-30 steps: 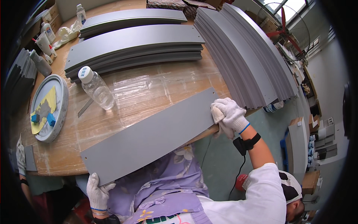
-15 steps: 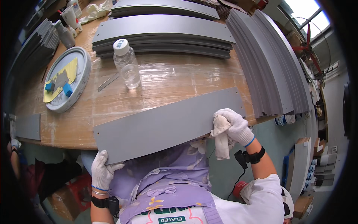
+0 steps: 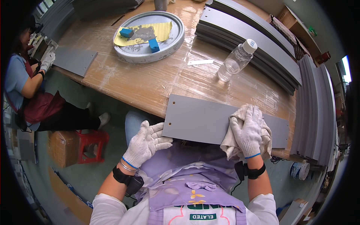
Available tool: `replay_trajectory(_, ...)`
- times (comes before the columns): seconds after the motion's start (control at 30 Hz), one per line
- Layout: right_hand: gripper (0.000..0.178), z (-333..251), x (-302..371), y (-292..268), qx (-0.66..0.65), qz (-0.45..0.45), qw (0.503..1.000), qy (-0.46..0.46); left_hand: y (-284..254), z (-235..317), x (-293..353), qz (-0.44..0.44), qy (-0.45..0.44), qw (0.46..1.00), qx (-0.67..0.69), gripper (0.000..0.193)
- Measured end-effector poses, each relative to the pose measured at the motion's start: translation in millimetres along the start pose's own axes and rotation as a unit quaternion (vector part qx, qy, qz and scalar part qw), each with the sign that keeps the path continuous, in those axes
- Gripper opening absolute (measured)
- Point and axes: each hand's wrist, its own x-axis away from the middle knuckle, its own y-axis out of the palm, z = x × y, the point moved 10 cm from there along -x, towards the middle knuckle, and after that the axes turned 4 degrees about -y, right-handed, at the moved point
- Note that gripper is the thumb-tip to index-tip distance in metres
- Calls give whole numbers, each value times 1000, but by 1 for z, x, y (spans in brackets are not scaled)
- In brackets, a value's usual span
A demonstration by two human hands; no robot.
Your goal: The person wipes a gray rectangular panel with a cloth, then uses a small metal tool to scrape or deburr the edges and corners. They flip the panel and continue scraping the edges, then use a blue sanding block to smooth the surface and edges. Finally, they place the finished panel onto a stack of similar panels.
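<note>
White-gloved right hand [image 3: 249, 131], fingers outstretched, covers one cloth [image 3: 230, 141] on one gray panel [image 3: 198, 119]; left hand [image 3: 144, 145], fingers parted, touches the panel's left end.

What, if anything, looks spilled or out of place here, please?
Nothing is clearly spilled. Grey smears make the yellow sheet on the round tray look messy, and the near left corner of the grey panel juts past the table, rather than sitting flush.

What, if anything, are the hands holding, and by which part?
Right hand: cloth, pressed flat-handed at its middle onto the gray panel. Left hand: at the panel's near left corner; grip can't be told.
</note>
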Motion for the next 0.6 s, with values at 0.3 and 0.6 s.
replay_trajectory(0.3,66,-265,57,-12,-185,-61,858,-476,7,2,2,19,8,989,144,88)
replay_trajectory(0.6,45,-24,-28,-89,-360,-42,932,31,1,-5,-9,-72,-21,996,51,58)
